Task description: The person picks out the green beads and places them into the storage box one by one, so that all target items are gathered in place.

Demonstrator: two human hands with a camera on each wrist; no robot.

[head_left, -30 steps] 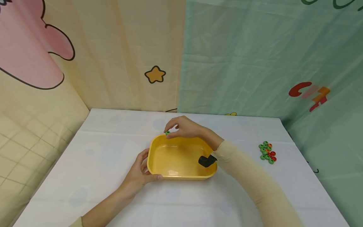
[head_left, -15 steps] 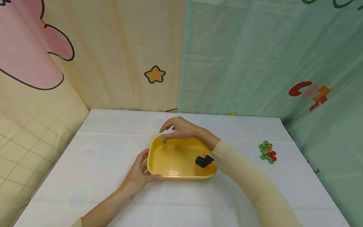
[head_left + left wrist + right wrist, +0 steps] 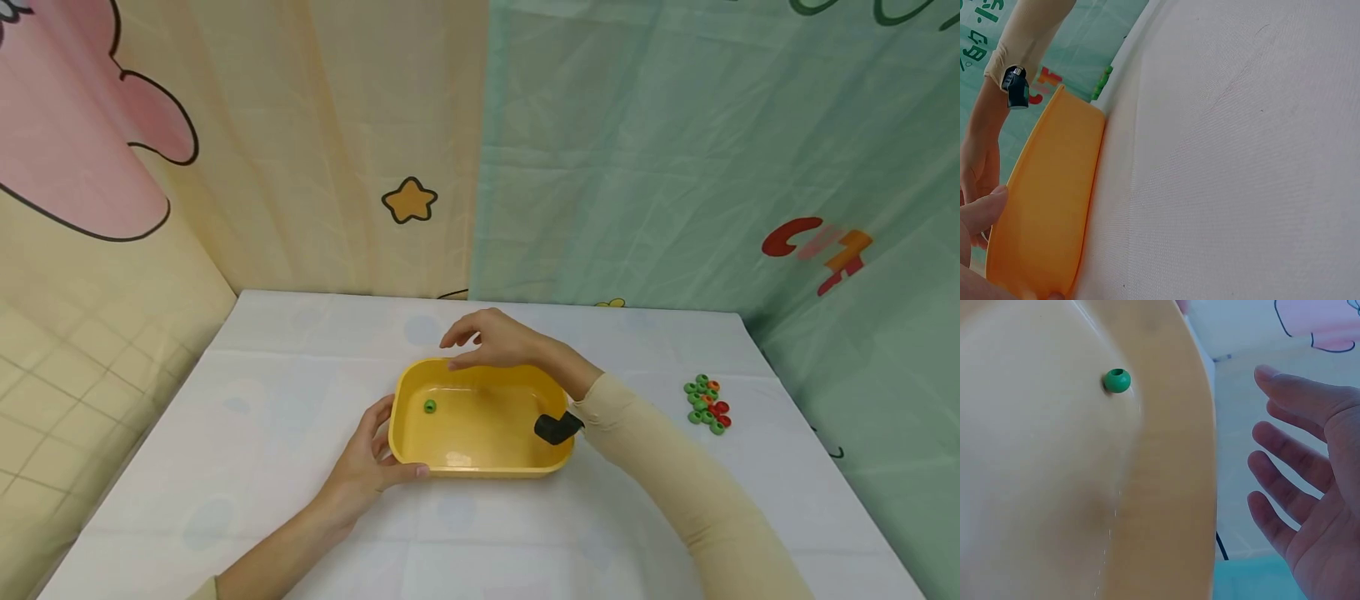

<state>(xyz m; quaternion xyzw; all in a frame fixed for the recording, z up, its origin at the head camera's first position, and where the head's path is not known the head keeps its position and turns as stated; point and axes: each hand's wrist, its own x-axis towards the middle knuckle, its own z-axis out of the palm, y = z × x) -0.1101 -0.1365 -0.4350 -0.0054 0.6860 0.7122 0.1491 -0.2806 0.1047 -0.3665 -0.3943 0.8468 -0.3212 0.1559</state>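
A yellow plastic tray (image 3: pixel 480 433) stands on the table in the head view. One green bead (image 3: pixel 430 406) lies in its left part; the right wrist view shows that bead (image 3: pixel 1117 380) with its hole upward. My left hand (image 3: pixel 367 454) grips the tray's left end, thumb along the near rim. In the left wrist view its thumb (image 3: pixel 985 209) is at the tray's edge (image 3: pixel 1047 194). Above the far rim is my right hand (image 3: pixel 495 337), holding nothing, its fingers apart and loosely bent.
A small pile of green, red and orange beads (image 3: pixel 707 404) lies on the white-covered table (image 3: pixel 600 533) to the right. A black camera piece (image 3: pixel 558 428) on the right wrist hangs over the tray's right end. Printed curtains (image 3: pixel 337 167) close off the back and sides.
The right hand let go of the green bead, which dropped into the tray and rolled toward its left middle. That hand then drew slightly right. The left hand stayed on the tray.
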